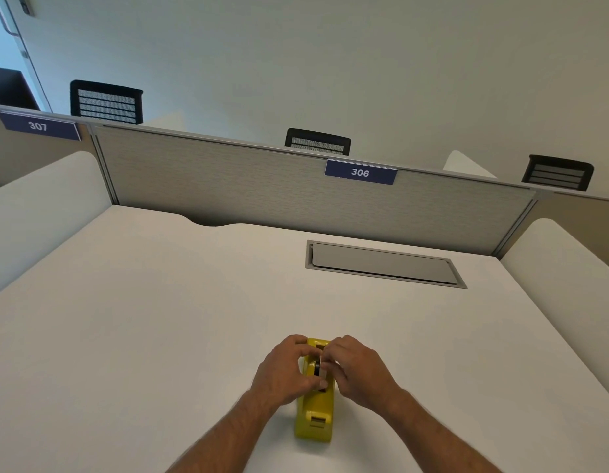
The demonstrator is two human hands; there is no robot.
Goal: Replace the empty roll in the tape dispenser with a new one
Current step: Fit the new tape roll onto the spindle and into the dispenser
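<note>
A yellow tape dispenser [315,413] stands on the white desk [159,319], its cutter end pointing toward me. My left hand [284,370] and my right hand [356,367] close in from both sides over its roll cradle. Between the fingertips sits a roll [319,368], dark at the hub with a pale rim, gripped by both hands inside the cradle. Most of the roll is hidden by fingers, so I cannot tell how much tape it carries.
A grey cable hatch [381,264] is set flush in the desk at the back right. A grey partition [262,186] with a sign reading 306 walls the far edge. White side panels stand left and right. Black chair backs show beyond.
</note>
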